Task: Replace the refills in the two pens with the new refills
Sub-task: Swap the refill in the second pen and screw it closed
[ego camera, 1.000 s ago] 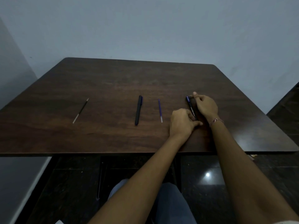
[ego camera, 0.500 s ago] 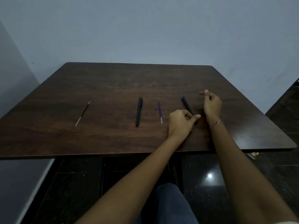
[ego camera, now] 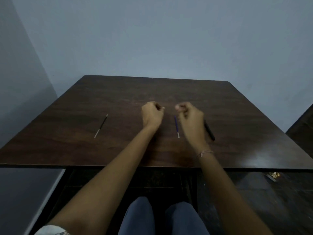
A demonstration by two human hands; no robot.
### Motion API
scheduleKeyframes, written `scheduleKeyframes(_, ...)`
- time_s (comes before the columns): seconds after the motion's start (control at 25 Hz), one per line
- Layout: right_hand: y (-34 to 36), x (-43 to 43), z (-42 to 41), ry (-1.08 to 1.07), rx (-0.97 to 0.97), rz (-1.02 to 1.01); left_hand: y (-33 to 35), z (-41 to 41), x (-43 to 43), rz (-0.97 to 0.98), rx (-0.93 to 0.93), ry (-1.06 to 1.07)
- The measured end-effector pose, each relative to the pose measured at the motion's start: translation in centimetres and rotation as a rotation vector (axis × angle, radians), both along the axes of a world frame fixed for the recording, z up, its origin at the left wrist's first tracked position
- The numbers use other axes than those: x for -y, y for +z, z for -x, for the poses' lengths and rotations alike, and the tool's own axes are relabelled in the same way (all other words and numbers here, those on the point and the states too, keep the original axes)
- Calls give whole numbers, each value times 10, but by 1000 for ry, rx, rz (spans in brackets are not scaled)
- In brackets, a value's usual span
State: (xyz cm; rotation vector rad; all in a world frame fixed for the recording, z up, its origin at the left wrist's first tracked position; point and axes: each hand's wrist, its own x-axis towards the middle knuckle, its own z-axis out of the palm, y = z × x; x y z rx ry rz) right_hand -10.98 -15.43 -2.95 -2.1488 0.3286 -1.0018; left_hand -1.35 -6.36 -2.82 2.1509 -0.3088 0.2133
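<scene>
**Small things could roll off the dark brown wooden worktop point(ego camera: 67, 141).**
The left hand point(ego camera: 152, 116) and right hand point(ego camera: 190, 117) hung above it, fingers curled, nothing seen inside. A low wrist could bump the black plastic pen point(ego camera: 210, 133) or the thin blue refill point(ego camera: 176, 126) lying beside it.

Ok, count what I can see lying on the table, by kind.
Pen: 1, partly hidden
Refills: 2, black refill and blue refill
Total: 3
</scene>
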Motion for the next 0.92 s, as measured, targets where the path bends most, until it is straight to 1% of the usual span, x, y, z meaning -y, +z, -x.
scheduleKeyframes(0.08, -7, -30, -12, 73, -169, 80, -2, -16, -13, -16, -20, 55)
scheduleKeyframes(0.2, -17, -53, -27, 51, -408, 206, -12, -32, -24, -19, -104, 107)
scheduleKeyframes(0.28, -23, -59, -34, 27, -479, 209, -22, -37, -26, 20, -178, 100)
scheduleKeyframes(0.32, -25, -61, -36, 16, -471, 182, -27, -38, -25, 78, -218, 84)
scheduleKeyframes(0.44, -31, -63, -38, -21, -397, 125, -38, -36, -20, 373, -358, 41)
scheduleKeyframes(0.48, -33, -62, -38, -25, -379, 114, -41, -36, -19, 446, -374, 38)
scheduleKeyframes(0.6, -36, -56, -38, 11, -319, 32, -48, -37, -19, 509, -339, 41)
scheduleKeyframes(0.76, -38, -52, -37, 55, -159, -41, -48, -33, -23, 539, -236, 96)
scheduleKeyframes(0.84, -40, -51, -39, 76, -98, -78, -46, -31, -25, 629, -246, 84)
scheduleKeyframes(0.92, -41, -50, -39, 112, -54, -93, -44, -29, -28, 761, -290, 7)
